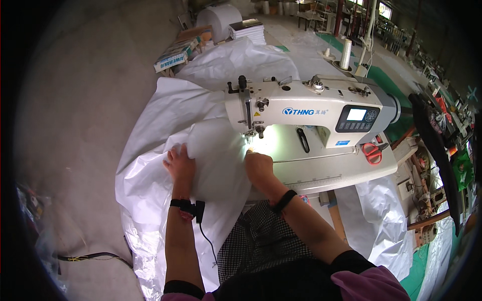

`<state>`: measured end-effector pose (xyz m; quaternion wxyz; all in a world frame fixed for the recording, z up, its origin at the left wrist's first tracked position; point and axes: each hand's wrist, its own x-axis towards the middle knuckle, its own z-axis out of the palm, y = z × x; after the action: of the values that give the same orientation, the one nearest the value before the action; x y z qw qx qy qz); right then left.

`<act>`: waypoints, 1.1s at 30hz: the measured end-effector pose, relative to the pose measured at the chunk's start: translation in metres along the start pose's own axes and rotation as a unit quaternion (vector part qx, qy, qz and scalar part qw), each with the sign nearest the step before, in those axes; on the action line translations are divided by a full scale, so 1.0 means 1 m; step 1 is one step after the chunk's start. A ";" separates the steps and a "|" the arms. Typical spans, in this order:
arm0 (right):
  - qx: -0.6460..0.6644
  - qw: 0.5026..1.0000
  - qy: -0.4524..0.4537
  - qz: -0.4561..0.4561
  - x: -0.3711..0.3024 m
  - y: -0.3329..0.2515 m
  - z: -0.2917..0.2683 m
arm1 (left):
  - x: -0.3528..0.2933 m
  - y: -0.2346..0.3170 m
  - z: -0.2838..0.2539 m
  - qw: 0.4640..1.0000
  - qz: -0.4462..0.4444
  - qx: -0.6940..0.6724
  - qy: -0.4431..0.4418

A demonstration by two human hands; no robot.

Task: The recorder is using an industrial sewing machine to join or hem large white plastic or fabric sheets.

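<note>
A large white plastic-looking sheet (216,150) spreads over the left of the sewing table and hangs down in folds. My left hand (179,164) lies on it with the fingers spread. Close below the lit needle of a white sewing machine (296,108), my right hand (259,169) is closed, its fingertips at the sheet's right edge. What these fingers pinch is hidden by the hand. On the machine bed, right of the needle, rests a small black tool (303,140), perhaps thread snips. Red-handled scissors (372,153) lie at the right end of the bed.
A thread cone (345,54) stands behind the machine. Beyond the sheet are a big white roll (219,23), a stack of white sheets (248,33) and a carton (175,55). More white sheeting (384,215) hangs at the right. A black cable (95,255) crosses the floor at left.
</note>
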<state>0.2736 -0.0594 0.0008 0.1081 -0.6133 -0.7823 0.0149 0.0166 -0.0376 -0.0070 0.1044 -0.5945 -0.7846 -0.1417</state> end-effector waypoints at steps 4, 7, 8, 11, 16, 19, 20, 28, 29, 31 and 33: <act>-0.004 1.000 0.013 -0.002 0.001 0.003 0.002 | 0.002 -0.003 0.004 1.000 -0.010 -0.015 0.001; -0.006 1.000 0.006 -0.012 0.001 0.005 0.005 | 0.005 -0.008 0.013 0.999 -0.008 -0.029 0.011; 0.009 1.000 0.014 -0.016 0.001 0.006 0.006 | 0.005 -0.011 0.017 0.999 -0.002 -0.032 0.029; 0.023 0.999 0.028 -0.025 0.001 0.008 0.010 | 0.008 -0.019 0.022 0.997 0.009 -0.066 0.050; 0.019 0.998 0.059 -0.013 -0.002 0.010 0.014 | 0.016 -0.028 -0.027 0.984 0.072 -0.109 0.125; 0.030 0.995 0.094 -0.007 -0.006 0.009 0.014 | 0.012 -0.025 -0.077 0.984 0.112 -0.021 0.138; 0.046 0.994 0.098 -0.012 -0.007 0.010 0.013 | 0.007 -0.022 -0.089 0.979 0.126 0.007 0.161; 0.182 0.957 0.224 -0.023 -0.032 0.019 0.013 | -0.063 -0.108 -0.105 0.991 -0.039 0.125 0.005; 0.198 0.953 0.228 -0.021 -0.038 0.020 0.013 | -0.070 -0.121 -0.110 0.991 -0.078 0.100 -0.031; 0.221 0.942 0.251 -0.027 -0.054 0.019 0.012 | -0.083 -0.131 -0.132 0.991 0.025 0.070 0.114; 0.325 0.920 0.220 -0.016 -0.075 0.012 0.006 | -0.100 -0.119 -0.168 0.953 0.147 0.047 0.259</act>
<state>0.3006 -0.1280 -0.0186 0.4707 -0.5198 -0.7008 0.1311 -0.0719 -0.2166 0.1055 0.3519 -0.6403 -0.6404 -0.2368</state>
